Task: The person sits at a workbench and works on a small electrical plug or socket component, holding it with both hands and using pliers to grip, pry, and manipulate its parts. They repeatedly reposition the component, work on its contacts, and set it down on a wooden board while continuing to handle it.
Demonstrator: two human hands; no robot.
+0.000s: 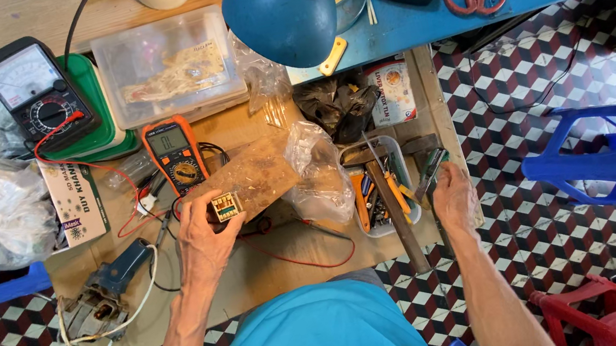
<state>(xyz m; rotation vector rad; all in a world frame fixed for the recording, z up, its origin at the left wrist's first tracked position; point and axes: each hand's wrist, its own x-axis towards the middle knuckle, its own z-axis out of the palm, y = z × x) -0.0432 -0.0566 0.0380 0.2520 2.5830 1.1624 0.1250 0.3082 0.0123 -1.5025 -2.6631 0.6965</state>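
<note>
Left hand (202, 235) grips a small square part (226, 206) above the cluttered desk (289, 262); right hand (452, 195) closes around pliers (431, 171) beside a tool tray (399, 152).

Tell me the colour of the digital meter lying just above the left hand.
Orange casing with a dark face, the digital meter shows best in the head view.

A white and green box (75, 203) is seen left of the orange meter's grey screen (168, 140); a white packet (392, 91) lies under the lamp.
</note>
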